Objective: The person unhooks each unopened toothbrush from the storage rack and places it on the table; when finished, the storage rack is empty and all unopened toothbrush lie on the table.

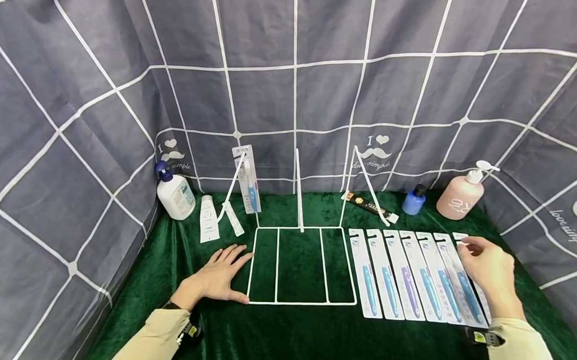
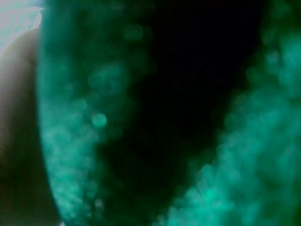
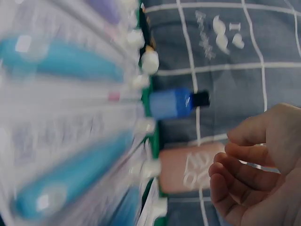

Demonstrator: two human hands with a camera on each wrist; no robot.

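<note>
My left hand lies with fingers spread on the green cloth, its thumb at the front left corner of a white wire rack. Only a blurred bit of it shows in the left wrist view. On the right, my right hand hovers over the top of a row of packaged toothbrushes, fingers loosely bent. In the right wrist view, nothing shows between its fingers and the packs look apart from them. One pack in the row is purple, the others blue. Another packaged toothbrush stands at the rack's back left.
Behind the left hand are a white pump bottle, a white tube and a small white packet. A black tube, blue bottle and pink pump bottle stand or lie at the back right. Grey gridded curtain encloses the cloth.
</note>
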